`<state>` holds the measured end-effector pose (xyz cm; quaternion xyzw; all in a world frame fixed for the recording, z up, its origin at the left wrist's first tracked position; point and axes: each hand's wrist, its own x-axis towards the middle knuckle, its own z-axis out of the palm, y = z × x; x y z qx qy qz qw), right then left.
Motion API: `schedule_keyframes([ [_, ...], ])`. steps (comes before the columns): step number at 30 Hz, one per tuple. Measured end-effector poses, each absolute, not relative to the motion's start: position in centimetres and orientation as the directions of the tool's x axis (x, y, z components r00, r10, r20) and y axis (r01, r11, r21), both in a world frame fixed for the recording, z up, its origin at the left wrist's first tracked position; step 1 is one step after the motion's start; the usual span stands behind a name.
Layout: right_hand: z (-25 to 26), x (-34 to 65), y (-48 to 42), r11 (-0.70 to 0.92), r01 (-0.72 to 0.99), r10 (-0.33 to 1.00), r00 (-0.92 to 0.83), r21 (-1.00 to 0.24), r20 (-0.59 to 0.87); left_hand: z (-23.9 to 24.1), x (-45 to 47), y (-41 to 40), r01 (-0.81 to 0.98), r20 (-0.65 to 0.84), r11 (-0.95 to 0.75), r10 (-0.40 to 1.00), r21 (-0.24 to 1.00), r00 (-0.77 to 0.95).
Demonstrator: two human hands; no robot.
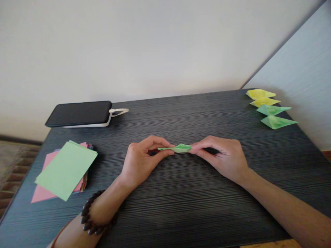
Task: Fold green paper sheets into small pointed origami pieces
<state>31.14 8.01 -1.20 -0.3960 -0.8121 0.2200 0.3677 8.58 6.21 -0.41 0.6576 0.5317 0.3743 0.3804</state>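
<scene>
**Green paper pinched at both ends**

Green folded paper (178, 148) spans the gap between the two hands, just above the dark ribbed table (181, 206). The left hand (141, 160) nips its left tip between thumb and fingers; the right hand (222, 156) grips the other tip the same way. A bead bracelet (90, 215) circles the left wrist. Left of the left hand lies a stack of coloured sheets (66, 168), green on top, and beyond it a black device (79, 113). Far beyond the right hand sit four folded pieces (271, 110), two yellow and two green.
</scene>
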Motion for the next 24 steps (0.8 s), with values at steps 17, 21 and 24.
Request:
schedule_keyframes([
  [17, -1.43, 30.34, 7.76, 0.519, 0.421, 0.822, -0.485, -0.744, 0.299, -0.42, 8.58, 6.51, 0.375, -0.142, 0.016, 0.94, 0.927, 0.311],
  [21, -1.61, 30.24, 7.72, 0.51, 0.413, 0.821, -0.494, -0.755, 0.285, -0.31, 8.71, 6.54, 0.366, -0.139, 0.015, 0.938, 0.93, 0.316],
  [24, -1.83, 30.22, 7.73, 0.535, 0.406, 0.815, -0.481, -0.741, 0.324, -0.2, 8.83, 6.55, 0.34, -0.182, 0.074, 0.937, 0.938, 0.298],
])
